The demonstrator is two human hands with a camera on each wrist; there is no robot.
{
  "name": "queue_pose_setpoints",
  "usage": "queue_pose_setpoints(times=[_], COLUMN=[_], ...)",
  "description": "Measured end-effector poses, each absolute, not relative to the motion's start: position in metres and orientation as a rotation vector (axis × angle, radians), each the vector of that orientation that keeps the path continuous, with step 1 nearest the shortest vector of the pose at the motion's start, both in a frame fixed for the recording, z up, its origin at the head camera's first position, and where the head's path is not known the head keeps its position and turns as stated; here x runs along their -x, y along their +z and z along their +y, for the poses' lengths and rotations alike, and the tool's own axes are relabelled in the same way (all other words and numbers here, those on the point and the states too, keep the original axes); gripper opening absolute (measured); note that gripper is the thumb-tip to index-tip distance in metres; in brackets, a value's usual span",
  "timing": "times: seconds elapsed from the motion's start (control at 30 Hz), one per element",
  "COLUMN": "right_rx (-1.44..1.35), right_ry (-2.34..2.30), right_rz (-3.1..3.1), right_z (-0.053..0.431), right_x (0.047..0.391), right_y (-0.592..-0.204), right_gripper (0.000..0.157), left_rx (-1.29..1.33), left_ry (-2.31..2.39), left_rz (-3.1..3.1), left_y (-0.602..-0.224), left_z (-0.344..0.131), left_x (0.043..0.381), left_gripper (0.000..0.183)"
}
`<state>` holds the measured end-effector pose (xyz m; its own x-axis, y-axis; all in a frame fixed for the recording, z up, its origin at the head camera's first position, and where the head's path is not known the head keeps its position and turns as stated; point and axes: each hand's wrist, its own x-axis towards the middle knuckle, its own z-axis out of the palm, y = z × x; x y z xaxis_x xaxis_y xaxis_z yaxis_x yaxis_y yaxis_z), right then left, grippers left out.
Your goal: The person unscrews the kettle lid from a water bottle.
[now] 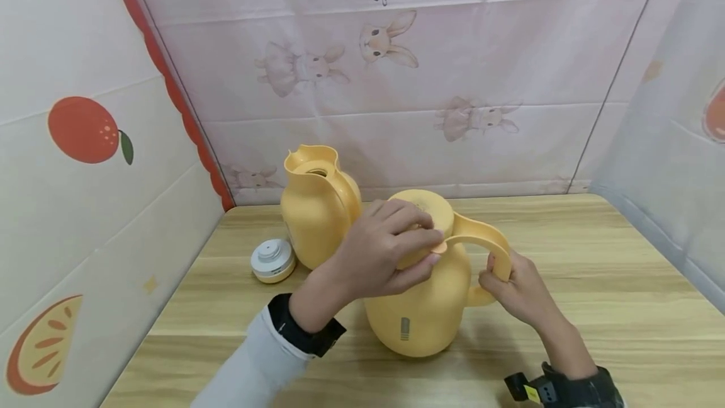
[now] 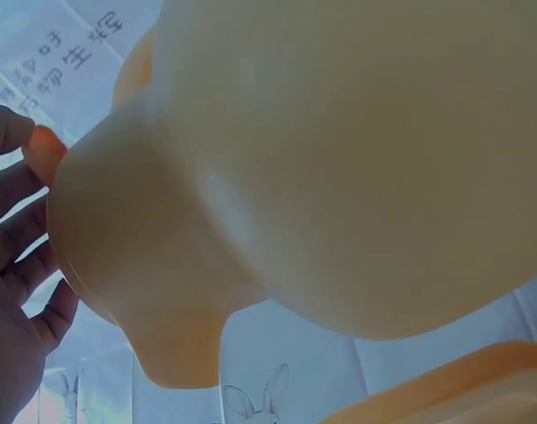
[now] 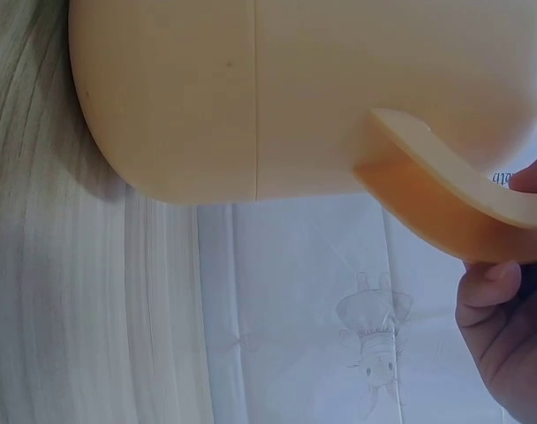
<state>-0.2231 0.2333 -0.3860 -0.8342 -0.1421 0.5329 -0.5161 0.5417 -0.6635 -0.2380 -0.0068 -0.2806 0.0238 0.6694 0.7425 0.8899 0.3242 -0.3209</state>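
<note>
A yellow vacuum jug (image 1: 419,320) stands upright on the table, with a round lid (image 1: 433,203) at its mouth. My left hand (image 1: 391,244) lies over the lid, its fingers curled at the rim. Its thumb and a fingertip are close to a small orange tab (image 2: 44,155) at the edge, in the left wrist view. My right hand (image 1: 518,285) grips the jug's curved handle (image 1: 495,238); in the right wrist view the thumb and fingers wrap the handle's upper part. The jug's spout (image 2: 185,349) shows only in the left wrist view.
Behind and left of the jug stands a second yellow jug (image 1: 314,219) with an uncovered mouth. Beside it a white and yellow stopper (image 1: 273,260) rests on the wooden table (image 1: 595,269). Printed cloth walls (image 1: 481,49) enclose the back and both sides.
</note>
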Motion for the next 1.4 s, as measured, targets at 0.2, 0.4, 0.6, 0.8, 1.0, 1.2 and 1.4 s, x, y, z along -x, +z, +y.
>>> queue_pose_setpoints(times=[0.2, 0.4, 0.6, 0.8, 1.0, 1.2, 1.4], right_rx=[-0.537, -0.529, -0.534, -0.545, -0.545, -0.551, -0.532], right_ry=[1.226, 1.218, 1.212, 1.228, 1.231, 1.209, 1.215], right_rz=[-2.369, -2.39, -2.39, -2.385, -2.392, -2.386, -2.386], right_z=[0.233, 0.237, 0.238, 0.237, 0.236, 0.233, 0.235], right_x=[0.223, 0.226, 0.228, 0.229, 0.229, 0.227, 0.229], right_y=[-0.386, -0.39, -0.391, -0.391, -0.391, -0.389, -0.391], right_gripper=[0.019, 0.018, 0.02, 0.02, 0.019, 0.019, 0.02], left_rx=[1.529, 1.589, 1.518, 1.415, 1.267, 1.146, 0.971], left_ry=[-0.36, -0.471, -0.493, -0.594, -0.542, -0.508, -0.576], left_rz=[-1.803, -2.009, -2.288, -2.537, -2.657, -2.668, -2.695], left_y=[-0.266, -0.252, -0.24, -0.232, -0.227, -0.227, -0.231], left_z=[-0.001, 0.009, 0.022, 0.03, 0.033, 0.037, 0.036], left_x=[0.246, 0.253, 0.261, 0.269, 0.272, 0.275, 0.285], left_gripper=[0.015, 0.019, 0.023, 0.023, 0.027, 0.028, 0.034])
